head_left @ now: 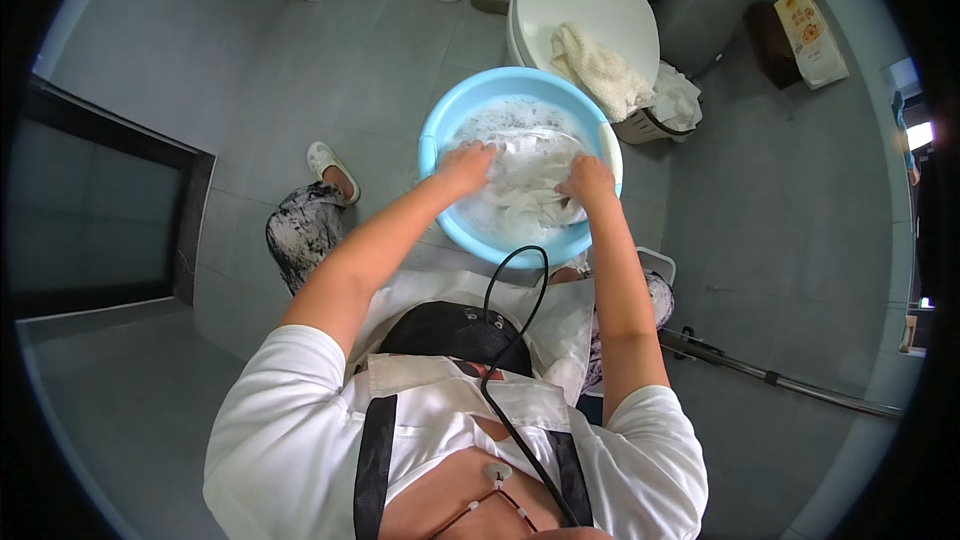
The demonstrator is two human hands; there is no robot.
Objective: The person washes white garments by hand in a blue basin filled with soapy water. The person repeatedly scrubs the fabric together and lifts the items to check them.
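Your pendant lies nearest. Beyond it, your left hand rests in suds, fingertips hidden, so you can't tell whether they grip. White cloth soaks mid-basin; your right hand curls its fingers against it, hold unclear. You seem to be hand-washing; rubbing next calls for both hands gripping firmly.

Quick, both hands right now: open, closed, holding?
Left hand: at the soaking white cloth's left side; grip cannot be told.
Right hand: curled at its right side; grip cannot be told.
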